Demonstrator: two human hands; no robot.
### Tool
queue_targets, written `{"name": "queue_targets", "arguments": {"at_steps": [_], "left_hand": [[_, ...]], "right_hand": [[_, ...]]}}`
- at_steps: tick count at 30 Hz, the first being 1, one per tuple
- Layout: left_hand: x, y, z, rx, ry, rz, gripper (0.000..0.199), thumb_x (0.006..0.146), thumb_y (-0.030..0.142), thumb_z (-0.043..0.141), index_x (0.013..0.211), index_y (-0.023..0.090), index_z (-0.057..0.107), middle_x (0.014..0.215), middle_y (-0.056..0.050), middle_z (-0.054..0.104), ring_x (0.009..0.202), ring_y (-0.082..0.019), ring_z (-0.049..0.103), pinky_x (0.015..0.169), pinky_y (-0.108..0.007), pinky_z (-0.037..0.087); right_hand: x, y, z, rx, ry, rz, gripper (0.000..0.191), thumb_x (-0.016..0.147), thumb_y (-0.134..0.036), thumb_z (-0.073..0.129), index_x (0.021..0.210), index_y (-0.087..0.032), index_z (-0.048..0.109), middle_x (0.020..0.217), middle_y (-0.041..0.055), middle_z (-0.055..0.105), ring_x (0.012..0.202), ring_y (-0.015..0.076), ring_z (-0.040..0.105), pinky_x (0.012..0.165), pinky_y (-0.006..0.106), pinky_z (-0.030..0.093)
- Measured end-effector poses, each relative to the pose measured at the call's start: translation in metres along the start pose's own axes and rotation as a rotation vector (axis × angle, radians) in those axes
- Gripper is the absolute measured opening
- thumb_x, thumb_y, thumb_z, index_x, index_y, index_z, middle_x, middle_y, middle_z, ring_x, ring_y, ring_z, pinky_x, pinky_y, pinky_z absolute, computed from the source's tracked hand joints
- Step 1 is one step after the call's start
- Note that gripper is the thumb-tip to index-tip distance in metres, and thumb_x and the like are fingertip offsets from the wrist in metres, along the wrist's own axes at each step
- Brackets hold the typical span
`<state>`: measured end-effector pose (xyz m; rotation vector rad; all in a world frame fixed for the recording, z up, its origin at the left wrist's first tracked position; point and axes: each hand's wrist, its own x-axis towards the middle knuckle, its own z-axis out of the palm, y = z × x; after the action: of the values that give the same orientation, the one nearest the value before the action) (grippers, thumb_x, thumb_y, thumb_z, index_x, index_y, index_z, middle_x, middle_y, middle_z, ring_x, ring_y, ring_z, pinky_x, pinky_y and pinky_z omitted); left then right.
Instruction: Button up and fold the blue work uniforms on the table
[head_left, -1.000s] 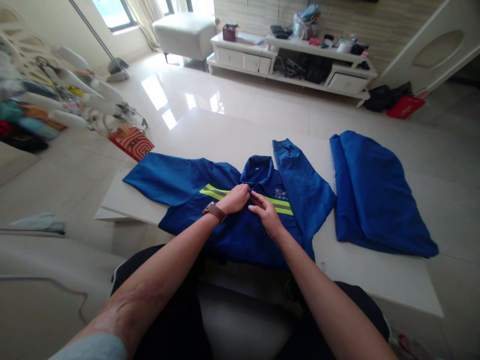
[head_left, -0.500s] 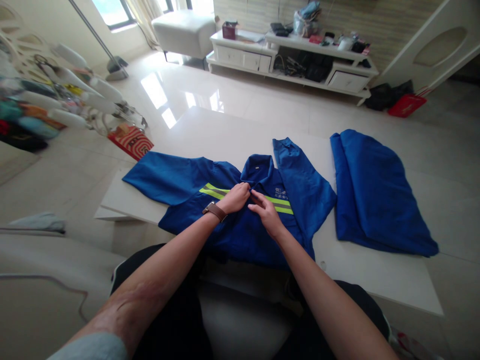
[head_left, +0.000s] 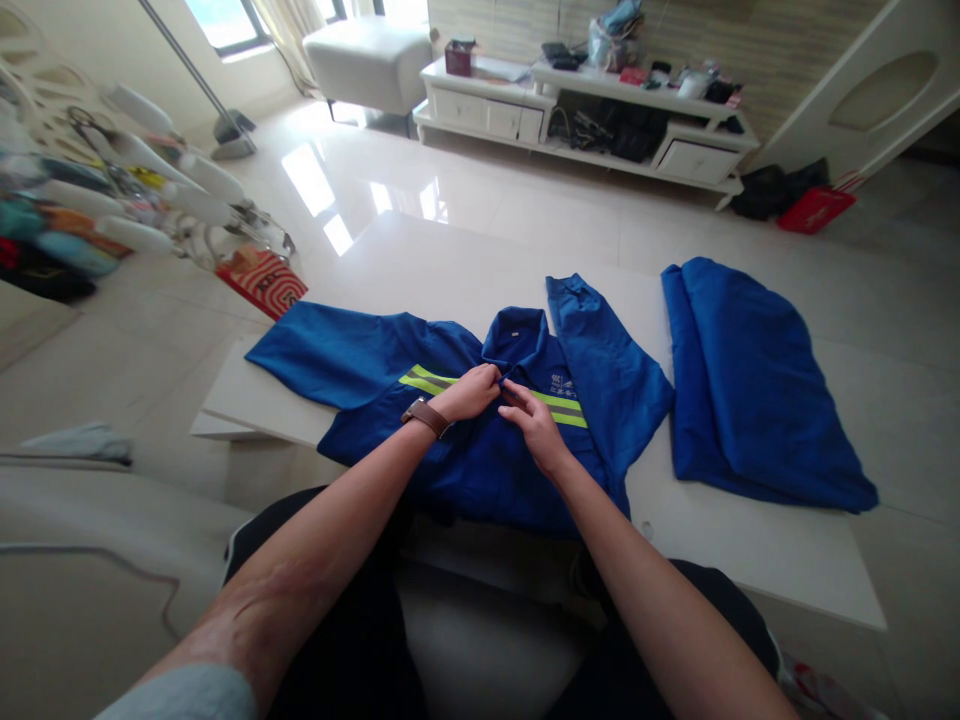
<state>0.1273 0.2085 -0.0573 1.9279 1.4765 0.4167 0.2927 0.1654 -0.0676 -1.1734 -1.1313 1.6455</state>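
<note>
A blue work jacket (head_left: 472, 470) with a yellow-green and grey stripe across its chest lies face up on a white table (head_left: 757, 545). Its collar (head_left: 517, 340) points away from me, one sleeve stretches out to the left and the other is folded up on the right. My left hand (head_left: 474, 392), a brown-strapped watch at its wrist, is closed on the front edge just below the collar. Close beside it, my right hand (head_left: 531, 418) pinches the same edge with its fingertips. Whatever small fastening lies between the fingers is hidden.
A folded blue garment (head_left: 757, 390) lies on the table to the right. Beyond the table's left edge are a red patterned bag (head_left: 262, 283) and a rack with white padded arms (head_left: 202, 200). A low white cabinet (head_left: 487, 115) stands along the far wall, with a red bag (head_left: 816, 210) near it.
Both hands stay at the jacket's front edge below the collar. Only slight shifts of the left wrist and fingers show; the jacket lies as before.
</note>
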Motion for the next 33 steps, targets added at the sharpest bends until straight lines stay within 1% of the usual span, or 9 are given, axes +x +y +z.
{"name": "queue_targets", "arguments": {"at_steps": [3,6,11,16,20,24,27,30,33], "left_hand": [[-0.001,-0.001,-0.002,-0.013,0.003,0.023,0.015,0.090,0.013,0.046,0.086,0.019,0.059,0.095,-0.007,0.067,0.093,-0.021,0.062,0.089,-0.035,0.051],[-0.001,-0.003,-0.002,-0.003,0.006,0.065,0.013,0.092,0.017,0.046,0.084,0.019,0.057,0.091,-0.006,0.065,0.089,-0.021,0.061,0.087,-0.035,0.051],[-0.001,-0.005,0.003,0.059,0.026,0.086,0.008,0.092,0.018,0.047,0.089,0.019,0.055,0.092,-0.006,0.062,0.089,-0.021,0.059,0.088,-0.037,0.051],[-0.003,-0.004,0.008,0.206,0.031,0.140,0.011,0.095,0.017,0.043,0.093,0.018,0.053,0.097,-0.009,0.062,0.093,-0.022,0.059,0.092,-0.038,0.051],[-0.006,0.002,0.009,0.308,0.012,0.145,0.011,0.096,0.017,0.042,0.097,0.016,0.053,0.103,-0.012,0.062,0.099,-0.024,0.060,0.095,-0.040,0.051],[-0.011,0.011,0.007,0.319,0.040,0.113,0.012,0.097,0.016,0.042,0.103,0.016,0.053,0.108,-0.013,0.061,0.101,-0.024,0.060,0.095,-0.039,0.052],[-0.013,0.014,0.005,0.315,0.021,0.127,0.014,0.096,0.015,0.041,0.104,0.015,0.053,0.108,-0.013,0.061,0.101,-0.025,0.061,0.096,-0.040,0.052],[-0.013,0.012,0.001,0.275,0.025,0.109,0.016,0.095,0.013,0.042,0.105,0.014,0.055,0.109,-0.013,0.062,0.103,-0.025,0.061,0.099,-0.040,0.051],[-0.012,0.010,-0.004,0.216,0.041,0.089,0.015,0.096,0.018,0.046,0.107,0.016,0.057,0.112,-0.012,0.063,0.106,-0.025,0.062,0.101,-0.039,0.051]], "right_hand": [[0.000,0.000,-0.001,0.005,0.017,0.002,0.059,0.068,-0.034,0.079,0.126,-0.026,0.074,0.144,0.0058,0.065,0.138,0.0311,0.056,0.118,0.048,0.043],[0.001,0.001,-0.002,0.009,0.030,0.006,0.057,0.069,-0.035,0.077,0.126,-0.025,0.073,0.139,0.0063,0.068,0.136,0.0304,0.058,0.117,0.047,0.045],[0.003,0.003,-0.002,0.004,0.036,-0.001,0.062,0.068,-0.035,0.078,0.128,-0.022,0.071,0.138,0.0092,0.069,0.135,0.0316,0.059,0.114,0.049,0.047],[0.005,0.007,-0.002,0.000,0.040,-0.020,0.060,0.068,-0.035,0.079,0.126,-0.022,0.071,0.136,0.0094,0.070,0.131,0.0310,0.061,0.113,0.049,0.048],[0.007,0.010,-0.001,-0.037,0.057,-0.072,0.056,0.068,-0.034,0.078,0.122,-0.021,0.072,0.133,0.0100,0.071,0.124,0.0287,0.066,0.110,0.046,0.052],[0.010,0.014,-0.001,-0.131,0.157,-0.130,0.046,0.075,-0.039,0.073,0.116,-0.019,0.073,0.121,0.0100,0.076,0.107,0.0244,0.072,0.102,0.043,0.055],[0.014,0.016,0.000,-0.127,0.261,-0.084,0.044,0.074,-0.045,0.074,0.107,-0.017,0.074,0.104,0.0093,0.078,0.093,0.0227,0.073,0.094,0.041,0.057],[0.018,0.016,-0.001,-0.062,0.332,-0.060,0.044,0.067,-0.045,0.079,0.100,-0.016,0.075,0.098,0.0087,0.078,0.090,0.0227,0.073,0.089,0.039,0.057],[0.020,0.014,-0.002,-0.046,0.363,-0.081,0.041,0.064,-0.042,0.080,0.095,-0.016,0.075,0.097,0.0086,0.078,0.093,0.0234,0.072,0.088,0.038,0.057]]}}
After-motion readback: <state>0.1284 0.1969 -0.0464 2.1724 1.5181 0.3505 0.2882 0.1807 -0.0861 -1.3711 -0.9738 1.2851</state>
